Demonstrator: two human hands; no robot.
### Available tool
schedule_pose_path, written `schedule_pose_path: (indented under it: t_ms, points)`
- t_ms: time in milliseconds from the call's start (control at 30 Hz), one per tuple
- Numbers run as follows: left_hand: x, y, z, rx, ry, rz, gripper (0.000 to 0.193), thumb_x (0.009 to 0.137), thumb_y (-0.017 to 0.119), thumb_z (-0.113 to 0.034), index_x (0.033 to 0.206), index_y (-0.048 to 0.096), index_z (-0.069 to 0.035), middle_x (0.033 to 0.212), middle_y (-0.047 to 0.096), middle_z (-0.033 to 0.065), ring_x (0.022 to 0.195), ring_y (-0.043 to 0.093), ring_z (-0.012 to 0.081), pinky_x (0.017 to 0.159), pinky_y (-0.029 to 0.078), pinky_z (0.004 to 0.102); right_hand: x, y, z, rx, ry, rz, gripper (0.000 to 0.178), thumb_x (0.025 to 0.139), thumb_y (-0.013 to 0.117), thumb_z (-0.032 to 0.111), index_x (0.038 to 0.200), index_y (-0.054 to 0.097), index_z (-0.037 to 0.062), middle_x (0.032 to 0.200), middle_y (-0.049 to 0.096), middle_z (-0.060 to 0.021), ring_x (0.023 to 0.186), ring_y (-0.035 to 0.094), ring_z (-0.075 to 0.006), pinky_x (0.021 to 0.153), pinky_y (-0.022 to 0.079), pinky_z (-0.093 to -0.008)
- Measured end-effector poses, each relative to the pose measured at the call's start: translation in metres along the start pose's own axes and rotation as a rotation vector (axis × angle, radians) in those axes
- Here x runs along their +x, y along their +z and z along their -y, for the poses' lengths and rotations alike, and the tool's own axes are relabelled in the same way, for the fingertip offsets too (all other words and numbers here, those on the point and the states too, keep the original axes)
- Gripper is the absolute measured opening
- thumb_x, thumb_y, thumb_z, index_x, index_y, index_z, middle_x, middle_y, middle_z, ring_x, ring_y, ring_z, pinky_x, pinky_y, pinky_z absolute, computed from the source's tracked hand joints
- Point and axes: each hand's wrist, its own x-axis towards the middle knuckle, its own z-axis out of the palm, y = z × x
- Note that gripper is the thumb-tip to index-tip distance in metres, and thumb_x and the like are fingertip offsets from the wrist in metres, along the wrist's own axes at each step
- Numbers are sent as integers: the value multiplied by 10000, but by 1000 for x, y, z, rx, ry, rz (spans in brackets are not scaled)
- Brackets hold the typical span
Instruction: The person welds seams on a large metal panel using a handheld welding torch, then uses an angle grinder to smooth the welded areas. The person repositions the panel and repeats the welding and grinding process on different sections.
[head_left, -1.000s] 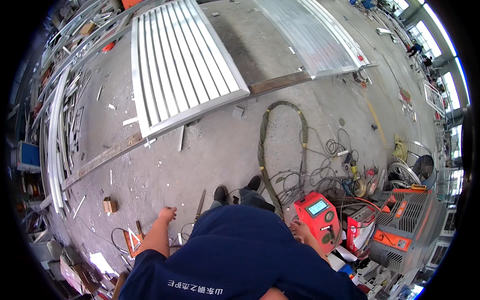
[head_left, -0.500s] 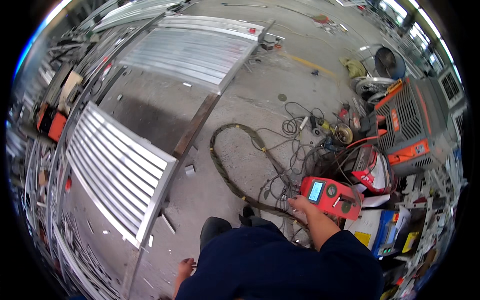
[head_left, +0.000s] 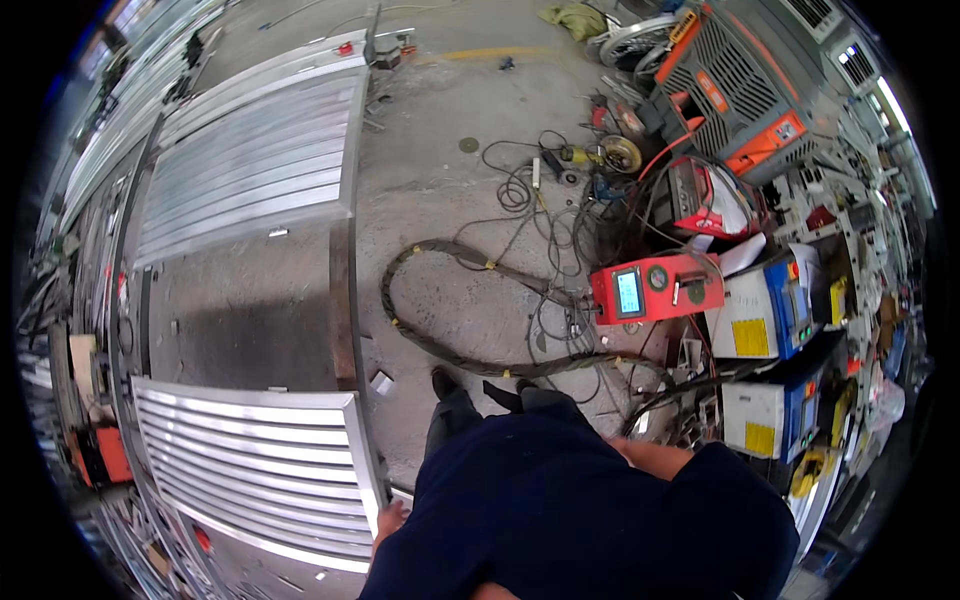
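Observation:
My left hand (head_left: 392, 518) hangs low beside my body, next to the corner of the louvred metal panel (head_left: 250, 465). Its fingers look curled; whether anything small is in them is too blurred to tell. My right forearm (head_left: 655, 458) bends in at my side, and the fingers of that hand are hidden behind my dark shirt. In front of that arm stands a red machine (head_left: 660, 288) with a lit screen and a handle on top. A thick wrapped cable (head_left: 440, 345) loops over the floor ahead of my feet.
A second slatted panel (head_left: 255, 160) lies farther off on a rail (head_left: 342, 290). At right stand white-and-blue machine boxes (head_left: 750, 325), a large grey-and-orange machine (head_left: 740, 90) and a yellow grinder (head_left: 585, 156) among tangled cords. Metal offcuts lie along the left side.
My right hand has left the front of the red machine and drawn back against my body. My view has turned to the right, and my left hand is now nearer the louvred panel's corner.

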Motion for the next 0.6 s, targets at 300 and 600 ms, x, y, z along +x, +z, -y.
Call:
schedule_pose_path:
  t_ms: [300, 600]
  points:
    - [169, -268, -27, -872, -543, -157, 414, 935, 589, -270, 1209, 555, 38, 928, 681, 149, 639, 637, 197, 534, 452, 290, -41, 98, 1, 314, -182, -20, 834, 908, 427, 698, 1511, 292, 139, 1539, 325, -158, 1340, 416, -388, 963, 471, -554]
    - [268, -308, -119, -648, -206, 143, 322, 904, 651, -238, 1074, 664, 35, 830, 663, 92, 709, 611, 169, 617, 498, 309, -49, 43, 74, 444, -334, -80, 797, 915, 429, 675, 1490, 316, 134, 1515, 349, -163, 1315, 433, -388, 952, 475, -544]
